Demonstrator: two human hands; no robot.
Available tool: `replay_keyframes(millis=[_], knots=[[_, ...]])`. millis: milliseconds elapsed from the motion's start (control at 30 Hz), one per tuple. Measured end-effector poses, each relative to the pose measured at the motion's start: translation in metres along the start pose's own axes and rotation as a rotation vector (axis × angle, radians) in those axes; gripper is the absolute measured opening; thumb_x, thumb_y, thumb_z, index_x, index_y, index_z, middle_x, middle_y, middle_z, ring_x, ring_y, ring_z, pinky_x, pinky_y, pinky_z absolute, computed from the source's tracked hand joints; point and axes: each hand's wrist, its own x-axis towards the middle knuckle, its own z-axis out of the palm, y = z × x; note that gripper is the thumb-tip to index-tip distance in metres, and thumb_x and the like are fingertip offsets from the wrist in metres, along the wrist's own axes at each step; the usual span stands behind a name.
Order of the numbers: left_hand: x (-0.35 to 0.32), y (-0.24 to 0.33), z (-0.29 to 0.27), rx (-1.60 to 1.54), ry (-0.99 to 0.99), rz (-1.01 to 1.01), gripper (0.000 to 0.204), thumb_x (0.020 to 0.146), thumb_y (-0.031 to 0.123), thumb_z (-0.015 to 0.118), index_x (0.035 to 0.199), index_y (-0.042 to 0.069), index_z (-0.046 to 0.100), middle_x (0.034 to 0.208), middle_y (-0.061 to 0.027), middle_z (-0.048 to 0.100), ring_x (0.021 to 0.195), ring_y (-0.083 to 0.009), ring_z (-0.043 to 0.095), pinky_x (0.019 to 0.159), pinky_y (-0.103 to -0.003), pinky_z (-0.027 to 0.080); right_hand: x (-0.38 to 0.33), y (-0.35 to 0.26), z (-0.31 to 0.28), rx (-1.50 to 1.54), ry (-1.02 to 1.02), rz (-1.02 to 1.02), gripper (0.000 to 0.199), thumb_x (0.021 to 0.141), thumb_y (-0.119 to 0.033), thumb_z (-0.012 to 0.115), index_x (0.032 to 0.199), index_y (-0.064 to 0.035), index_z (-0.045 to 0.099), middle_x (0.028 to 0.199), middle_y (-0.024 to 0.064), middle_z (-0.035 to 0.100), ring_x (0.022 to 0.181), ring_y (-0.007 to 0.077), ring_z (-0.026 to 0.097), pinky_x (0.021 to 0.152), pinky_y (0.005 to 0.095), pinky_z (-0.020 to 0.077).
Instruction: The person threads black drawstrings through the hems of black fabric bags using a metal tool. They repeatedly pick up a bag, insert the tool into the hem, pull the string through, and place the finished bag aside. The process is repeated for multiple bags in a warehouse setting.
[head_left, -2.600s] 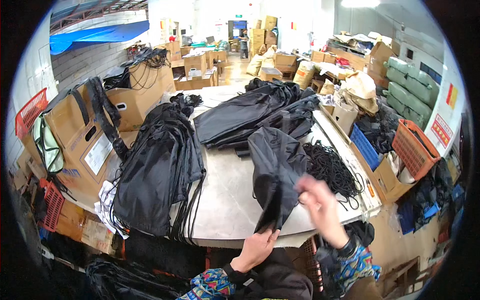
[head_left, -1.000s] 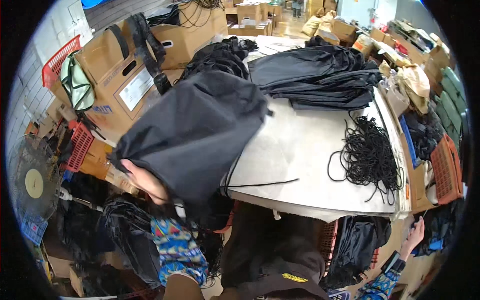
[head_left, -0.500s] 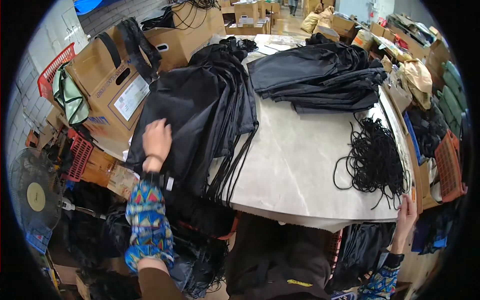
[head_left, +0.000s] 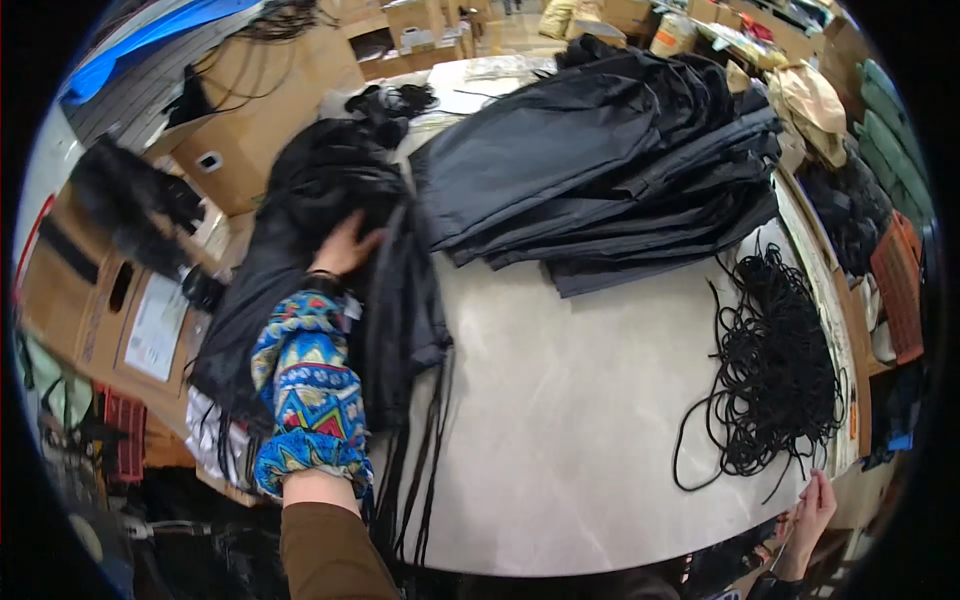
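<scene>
While blk bag pile (head_left: 300, 210) covers L side of tabletop (head_left: 560, 410), L hand (head_left: 345, 248) lies on it, thumb spread from fingers. Drawstrings (head_left: 433, 470) trail from pile to near edge. 2nd blk pile (head_left: 590, 150) just beside, farther back. R hand (head_left: 815, 508) at near R corner, fingertips close tog. by blk cord tangle (head_left: 778, 370); can't tell from here if pinching cord. Cardboard box (head_left: 240, 175) L of piles, orange crate (head_left: 897, 290) off R.

Blue tarp (head_left: 150, 42), cardboard box (head_left: 80, 315) (white-labelled), orange crate (head_left: 898, 285)
</scene>
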Motion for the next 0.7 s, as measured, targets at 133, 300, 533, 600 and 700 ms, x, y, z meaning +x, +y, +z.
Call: replay_keyframes(millis=[133, 300, 533, 600, 700], knots=[[0.014, -0.113, -0.044, 0.255, 0.173, -0.224, 0.073, 0.085, 0.052, 0.055, 0.138, 0.005, 0.038, 0.135, -0.0246, 0.044, 0.126, -0.0371, 0.043, 0.104, -0.042, 0.035, -0.004, -0.041, 0.03, 0.247, -0.032, 0.262, 0.014, 0.098, -0.016, 0.047, 0.1, -0.0055, 0.056, 0.059, -0.0054, 0.041, 0.04, 0.0007, 0.03, 0.034, 0.017, 0.0224], [0.021, -0.063, -0.028, -0.227, -0.351, -0.129, 0.052, 0.089, 0.03, 0.054, 0.131, 0.0, 0.047, 0.129, -0.0207, 0.052, 0.119, -0.0314, 0.051, 0.099, -0.037, 0.04, -0.047, -0.13, 0.06, 1.116, -0.645, -0.044, 0.011, 0.094, -0.016, 0.05, 0.091, -0.005, 0.048, 0.068, 0.0105, 0.056, 0.047, 0.0166, 0.047, 0.043, 0.0289, 0.0398], [-0.042, -0.051, -0.094, 0.069, -0.37, 0.103, 0.04, 0.093, 0.015, 0.047, 0.129, 0.0, 0.048, 0.125, -0.019, 0.055, 0.116, -0.0317, 0.052, 0.099, -0.036, 0.04, -0.094, -0.223, 0.041, 1.339, -1.413, -0.383, 0.015, 0.088, -0.008, 0.055, 0.079, 0.0034, 0.061, 0.101, 0.0332, 0.057, 0.061, 0.0216, 0.055, 0.049, 0.0229, 0.0433], [-0.079, -0.078, -0.107, 0.245, -0.249, 0.258, 0.04, 0.092, 0.01, 0.044, 0.131, 0.001, 0.045, 0.128, -0.0198, 0.051, 0.119, -0.0335, 0.049, 0.1, -0.037, 0.039, -0.098, -0.22, 0.029, 1.36, -1.503, -0.493, 0.016, 0.087, -0.007, 0.051, 0.075, 0.0005, 0.057, 0.09, 0.0249, 0.054, 0.058, 0.0233, 0.051, 0.048, 0.0276, 0.0381], [-0.164, 0.043, -0.126, 0.44, -0.301, 0.359, 0.048, 0.092, 0.004, 0.039, 0.14, 0.005, 0.034, 0.141, -0.018, 0.038, 0.13, -0.0334, 0.036, 0.106, -0.038, 0.033, -0.103, -0.211, 0.018, 1.376, -1.568, -0.64, 0.02, 0.086, -0.005, 0.045, 0.067, -0.0035, 0.05, 0.077, 0.0142, 0.048, 0.053, 0.0242, 0.043, 0.046, 0.0328, 0.0301]])
